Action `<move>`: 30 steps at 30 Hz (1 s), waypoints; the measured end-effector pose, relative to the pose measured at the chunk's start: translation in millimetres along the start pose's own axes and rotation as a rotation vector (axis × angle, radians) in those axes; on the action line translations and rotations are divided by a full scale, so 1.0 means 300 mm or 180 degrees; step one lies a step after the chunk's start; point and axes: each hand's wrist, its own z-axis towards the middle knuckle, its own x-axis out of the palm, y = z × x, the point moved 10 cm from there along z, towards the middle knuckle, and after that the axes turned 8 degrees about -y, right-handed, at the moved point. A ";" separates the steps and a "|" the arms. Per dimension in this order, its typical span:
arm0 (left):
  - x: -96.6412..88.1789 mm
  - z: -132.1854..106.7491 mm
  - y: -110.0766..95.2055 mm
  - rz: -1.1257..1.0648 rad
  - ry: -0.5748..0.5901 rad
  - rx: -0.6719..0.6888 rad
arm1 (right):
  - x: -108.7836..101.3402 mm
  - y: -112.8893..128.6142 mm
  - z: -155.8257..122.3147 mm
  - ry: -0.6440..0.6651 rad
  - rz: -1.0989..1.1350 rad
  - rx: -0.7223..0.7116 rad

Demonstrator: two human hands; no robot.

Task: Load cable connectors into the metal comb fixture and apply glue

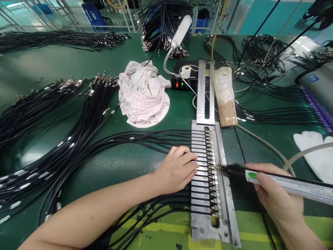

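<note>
My left hand point(179, 168) lies flat, fingers stretched, pressing several black cables point(145, 139) onto a metal fixture point(203, 222). The cables sit in a row in the fixture, their copper-tipped ends point(210, 163) lined up along its slot. My right hand point(278, 194) is closed round a white dispensing syringe point(291, 184). Its black needle tip point(221, 168) touches one cable end about midway down the row.
Big bundles of black cables point(52, 121) lie on the green table to the left and at the back. A crumpled pink-white cloth point(143, 93), a black control box point(184, 81) with a gooseneck lamp point(179, 33), a wrapped roll point(225, 97), a white glove point(317, 152).
</note>
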 end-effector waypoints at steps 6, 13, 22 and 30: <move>-0.002 -0.001 0.001 -0.0052 -0.0047 0.0003 | -0.005 0.001 -0.001 -0.0030 -0.0037 0.0021; -0.008 -0.002 -0.002 -0.0072 -0.0148 0.0048 | -0.005 -0.001 0.000 0.0077 -0.0041 -0.0048; -0.014 -0.002 -0.003 -0.0151 -0.0218 0.0072 | -0.023 -0.010 -0.001 -0.0002 -0.0081 -0.0045; -0.014 0.000 -0.005 -0.0158 -0.0252 0.0091 | -0.024 -0.018 -0.001 0.0063 -0.0101 -0.0043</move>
